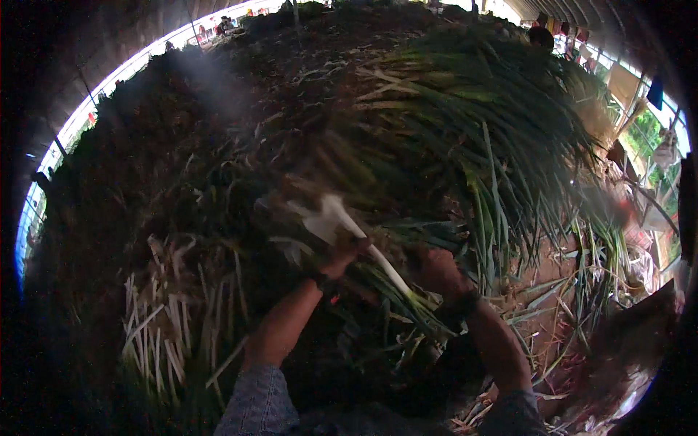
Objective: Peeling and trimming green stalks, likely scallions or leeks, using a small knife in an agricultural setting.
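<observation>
A green onion (387,267) with a long white stalk slants across the middle, its white end up and left, its green leaves down and right. My left hand (343,256) is closed around the white part. Pale loose peel (316,220) hangs beside the stalk's upper end, blurred. To the right of the stalk, my right hand (440,272) is curled closed close to the green part. Shadow and blur hide what its fingers hold, if anything. Dark bands circle both wrists.
A large heap of green onions (502,109) with long leaves lies at the far right. White-stalked onions (163,334) are bundled at the lower left. Dark plant litter (182,138) covers the left and back. Loose leaves lie on brown ground (542,291) at right.
</observation>
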Tool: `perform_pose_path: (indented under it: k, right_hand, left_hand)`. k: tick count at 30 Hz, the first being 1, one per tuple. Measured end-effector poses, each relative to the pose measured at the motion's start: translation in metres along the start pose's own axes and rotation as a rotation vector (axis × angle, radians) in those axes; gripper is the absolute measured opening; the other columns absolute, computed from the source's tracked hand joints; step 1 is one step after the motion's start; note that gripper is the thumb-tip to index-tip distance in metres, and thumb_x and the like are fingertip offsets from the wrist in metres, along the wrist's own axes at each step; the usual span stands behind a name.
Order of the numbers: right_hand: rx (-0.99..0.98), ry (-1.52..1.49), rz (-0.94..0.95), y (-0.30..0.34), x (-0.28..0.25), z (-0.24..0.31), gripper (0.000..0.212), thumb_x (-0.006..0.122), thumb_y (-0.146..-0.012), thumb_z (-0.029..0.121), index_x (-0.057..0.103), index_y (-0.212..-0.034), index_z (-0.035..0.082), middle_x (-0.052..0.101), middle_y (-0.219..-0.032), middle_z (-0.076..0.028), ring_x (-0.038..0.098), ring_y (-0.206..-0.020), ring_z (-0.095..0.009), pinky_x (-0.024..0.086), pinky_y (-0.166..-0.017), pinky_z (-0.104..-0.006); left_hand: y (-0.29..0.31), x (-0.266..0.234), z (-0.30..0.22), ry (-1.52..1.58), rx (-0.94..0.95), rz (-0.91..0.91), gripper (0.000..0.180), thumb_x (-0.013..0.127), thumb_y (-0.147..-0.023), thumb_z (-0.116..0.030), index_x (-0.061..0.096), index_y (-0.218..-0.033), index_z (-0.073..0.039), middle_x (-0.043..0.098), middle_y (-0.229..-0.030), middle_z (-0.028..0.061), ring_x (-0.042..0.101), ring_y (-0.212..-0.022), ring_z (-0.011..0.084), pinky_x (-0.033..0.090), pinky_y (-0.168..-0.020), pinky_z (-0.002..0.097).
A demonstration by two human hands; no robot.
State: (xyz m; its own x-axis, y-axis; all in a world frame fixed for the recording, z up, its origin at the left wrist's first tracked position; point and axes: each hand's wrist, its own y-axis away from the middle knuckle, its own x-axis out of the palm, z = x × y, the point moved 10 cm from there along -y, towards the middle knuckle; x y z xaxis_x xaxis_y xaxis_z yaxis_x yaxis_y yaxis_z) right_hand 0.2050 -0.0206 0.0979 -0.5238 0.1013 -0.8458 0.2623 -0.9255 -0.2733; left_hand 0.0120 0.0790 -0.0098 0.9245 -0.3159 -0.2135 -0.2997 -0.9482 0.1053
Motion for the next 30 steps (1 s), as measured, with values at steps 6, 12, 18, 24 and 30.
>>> perform_pose_path:
  k: [6,12,18,24,30]
  right_hand:
    - [0.146,0.135,0.191,0.004,0.027,-0.017,0.027,0.061,-0.085,0.024,0.068,-0.107,0.01,0.069,-0.09,-0.02,0.066,-0.085,-0.041,0.052,-0.072,-0.0504]
    - [0.106,0.177,0.182,0.012,0.018,-0.015,0.028,0.06,-0.088,0.027,0.068,-0.107,0.009,0.069,-0.091,-0.02,0.065,-0.084,-0.042,0.053,-0.072,-0.0503]
    - [0.107,0.126,0.168,0.013,0.013,-0.001,0.03,0.061,-0.089,0.03,0.067,-0.11,0.009,0.068,-0.09,-0.02,0.066,-0.085,-0.041,0.053,-0.071,-0.0479]
    - [0.035,0.027,0.067,0.026,-0.007,-0.012,0.031,0.065,-0.088,0.03,0.067,-0.108,0.006,0.067,-0.085,-0.02,0.065,-0.077,-0.039,0.052,-0.066,-0.044]
    - [-0.011,0.053,0.028,0.007,-0.032,-0.001,0.035,0.067,-0.082,0.026,0.064,-0.113,0.008,0.067,-0.086,-0.019,0.065,-0.077,-0.041,0.052,-0.065,-0.0477]
  left_hand:
    - [0.005,-0.005,0.004,0.119,0.111,-0.041,0.047,0.072,-0.082,-0.05,0.066,-0.099,-0.006,0.063,-0.091,0.0036,0.058,-0.087,0.013,0.047,-0.071,0.0326]
    - [0.032,0.019,0.01,0.485,-0.106,-0.019,0.051,0.059,-0.093,-0.05,0.055,-0.123,-0.009,0.051,-0.122,0.0044,0.047,-0.112,0.018,0.038,-0.094,0.0362]
    - [0.003,-0.066,0.035,0.726,0.224,-0.486,0.034,0.053,-0.098,-0.041,0.056,-0.109,-0.009,0.055,-0.089,0.0011,0.056,-0.076,0.0136,0.049,-0.063,0.0332]
    - [0.021,-0.022,-0.038,0.887,0.178,-0.221,0.039,0.046,-0.101,-0.045,0.057,-0.102,-0.008,0.054,-0.078,0.0026,0.053,-0.061,0.0138,0.044,-0.05,0.0331]
    - [0.032,-0.011,-0.059,0.791,0.043,-0.302,0.044,0.04,-0.102,-0.047,0.058,-0.1,-0.006,0.05,-0.069,0.0016,0.047,-0.054,0.0131,0.042,-0.047,0.0314]
